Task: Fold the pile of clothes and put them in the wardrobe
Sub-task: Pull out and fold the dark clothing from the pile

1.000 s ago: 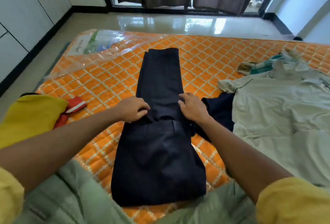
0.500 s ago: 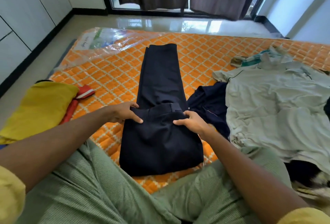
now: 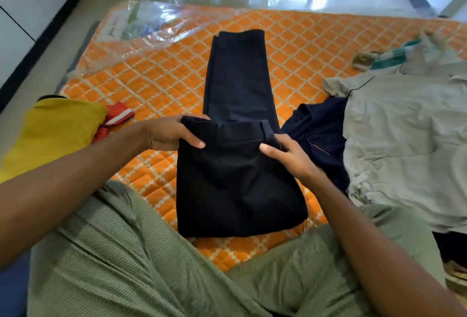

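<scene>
Dark navy trousers (image 3: pixel 237 165) lie lengthwise on the orange quilted mattress (image 3: pixel 161 81), legs pointing away from me. The waist end is doubled over the legs near me. My left hand (image 3: pixel 171 134) grips the left corner of that waistband, thumb on top. My right hand (image 3: pixel 288 155) pinches the right corner by the belt loop. Both corners are lifted a little off the layer below.
A pale grey shirt (image 3: pixel 409 144) and a dark garment (image 3: pixel 321 134) are heaped at the right, with a green-striped cloth (image 3: pixel 389 58) behind. A yellow garment (image 3: pixel 53 129) over a red one (image 3: pixel 116 119) lies at the left. Clear plastic wrap (image 3: pixel 141 28) covers the mattress's far left corner. My green-trousered knees fill the foreground.
My hands went from pressing flat on the trousers to gripping the waistband corners. The waist end has been folded forward over the legs, and the view shifted closer.
</scene>
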